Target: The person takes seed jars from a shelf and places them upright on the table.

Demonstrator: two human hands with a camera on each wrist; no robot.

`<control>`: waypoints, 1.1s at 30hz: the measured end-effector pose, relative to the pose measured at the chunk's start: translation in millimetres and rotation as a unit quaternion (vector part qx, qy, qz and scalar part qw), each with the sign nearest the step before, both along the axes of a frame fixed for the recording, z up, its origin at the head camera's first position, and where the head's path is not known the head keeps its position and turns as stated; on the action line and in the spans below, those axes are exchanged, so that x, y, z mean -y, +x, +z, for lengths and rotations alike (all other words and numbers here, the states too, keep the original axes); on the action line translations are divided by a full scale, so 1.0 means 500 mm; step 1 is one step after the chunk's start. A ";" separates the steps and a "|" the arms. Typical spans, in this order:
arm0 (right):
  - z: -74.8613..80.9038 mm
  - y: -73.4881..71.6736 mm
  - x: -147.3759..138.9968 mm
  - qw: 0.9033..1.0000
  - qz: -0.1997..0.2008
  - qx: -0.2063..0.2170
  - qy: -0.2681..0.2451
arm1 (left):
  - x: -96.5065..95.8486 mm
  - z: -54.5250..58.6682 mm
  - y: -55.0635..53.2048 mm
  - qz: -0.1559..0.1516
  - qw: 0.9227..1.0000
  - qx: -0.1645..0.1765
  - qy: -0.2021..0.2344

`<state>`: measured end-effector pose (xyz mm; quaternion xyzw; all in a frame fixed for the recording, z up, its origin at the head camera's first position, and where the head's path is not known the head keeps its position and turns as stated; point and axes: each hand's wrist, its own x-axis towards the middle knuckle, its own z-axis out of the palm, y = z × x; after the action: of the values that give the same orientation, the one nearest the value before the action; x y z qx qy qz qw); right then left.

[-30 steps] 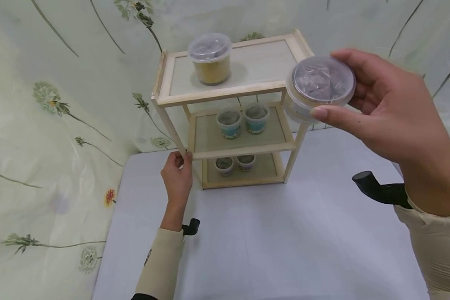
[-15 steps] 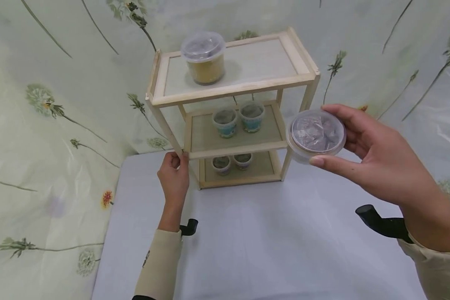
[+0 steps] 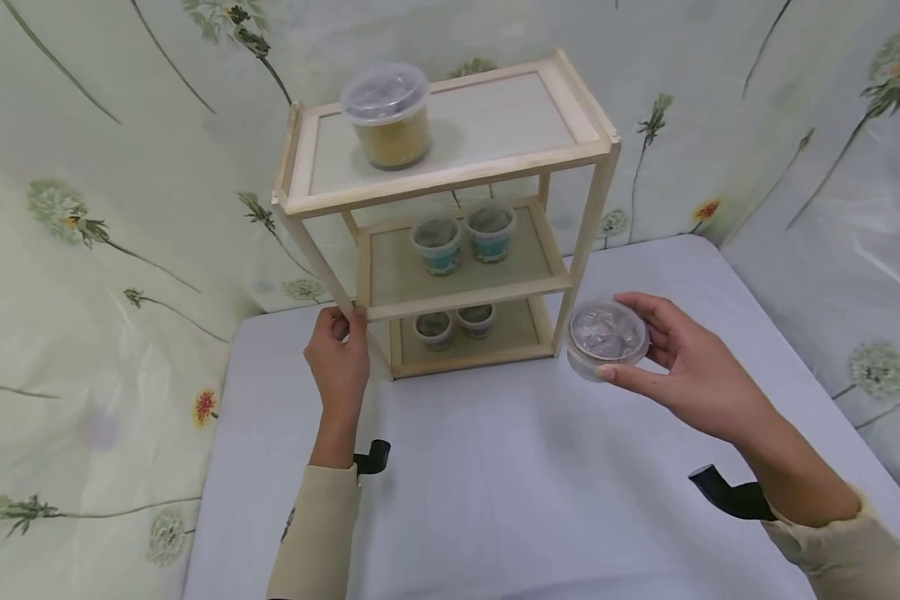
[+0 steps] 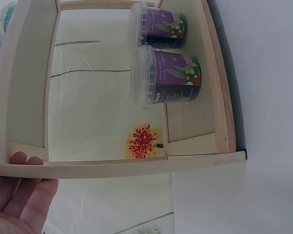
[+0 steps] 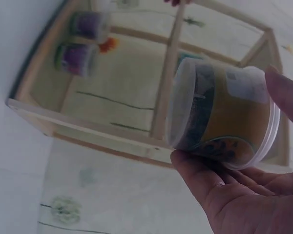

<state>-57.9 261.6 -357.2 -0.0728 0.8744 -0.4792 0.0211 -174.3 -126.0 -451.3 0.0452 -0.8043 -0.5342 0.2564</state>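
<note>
My left hand (image 3: 337, 358) grips the left front post of a three-tier wooden shelf (image 3: 450, 180) at about middle-tier height. In the left wrist view its fingers (image 4: 39, 202) wrap the pale wood. My right hand (image 3: 693, 371) holds a lidded plastic tub (image 3: 607, 333) between thumb and fingers, in the air just right of the shelf's right front post. In the right wrist view this tub (image 5: 234, 117) has a yellow and dark label. A similar yellow tub (image 3: 393, 137) stands on the left of the top tier.
Two small teal tubs (image 3: 442, 257) stand on the middle tier. On the bottom tier are two purple-labelled tubs (image 4: 176, 75). A white-covered table (image 3: 480, 483) carries the shelf. Behind it hangs a flower-printed sheet (image 3: 690, 150).
My right hand has lowered the tub from top-tier height to beside the lower part of the shelf. My left hand has kept its grip on the post.
</note>
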 end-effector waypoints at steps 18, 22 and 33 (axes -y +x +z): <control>-0.316 0.025 -0.038 0.996 -0.084 0.023 0.018 | 0.002 0.000 -0.002 -0.018 0.999 -0.006 0.026; -0.354 0.038 -0.036 0.995 -0.097 0.032 0.014 | 0.002 0.005 -0.006 -0.025 0.999 -0.010 0.031; -0.402 0.055 -0.038 0.992 -0.117 0.045 -0.011 | 0.010 0.000 -0.003 -0.025 0.999 -0.012 0.033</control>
<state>-30.5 280.7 -558.3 0.0515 0.8698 -0.4907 0.0039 -175.9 -130.8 -451.4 0.0272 -0.7837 -0.5675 0.2511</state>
